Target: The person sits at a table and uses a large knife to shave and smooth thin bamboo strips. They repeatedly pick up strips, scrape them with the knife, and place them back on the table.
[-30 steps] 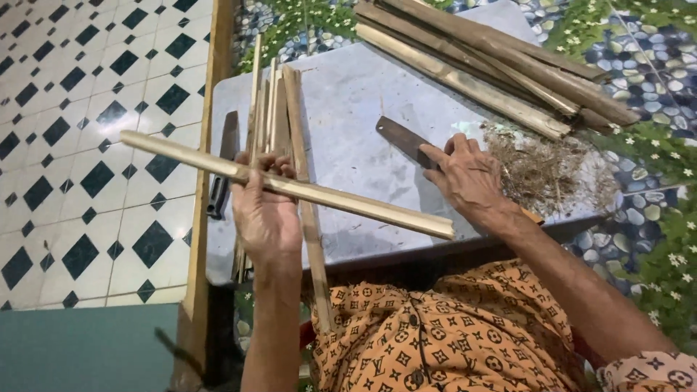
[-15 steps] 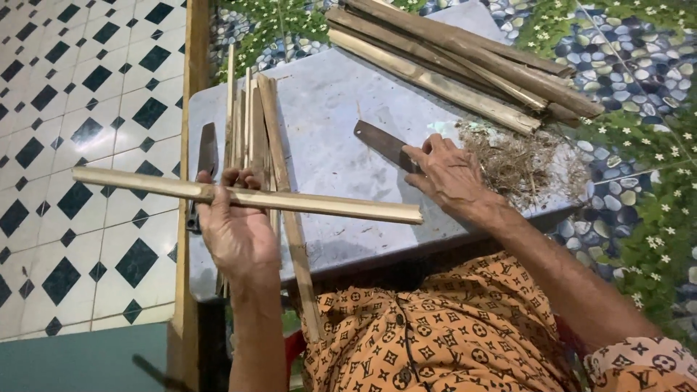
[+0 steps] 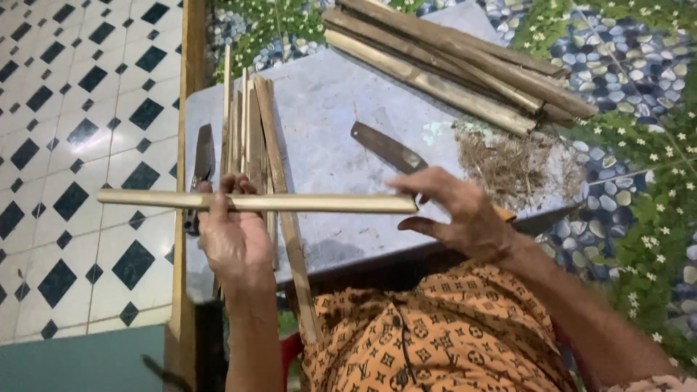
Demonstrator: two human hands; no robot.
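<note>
Two hands, left hand [image 3: 234, 236] gripping bamboo strip [image 3: 290, 202], knife [image 3: 388, 147] handle hidden

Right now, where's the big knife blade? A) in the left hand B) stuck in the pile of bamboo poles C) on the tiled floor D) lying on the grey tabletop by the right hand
D: the dark blade lies flat on the grey tabletop, running toward the right hand; the left hand holds only a pale bamboo strip.

Home craft spot: tiled floor [image 3: 87, 145], bamboo slats [image 3: 450, 69].
</note>
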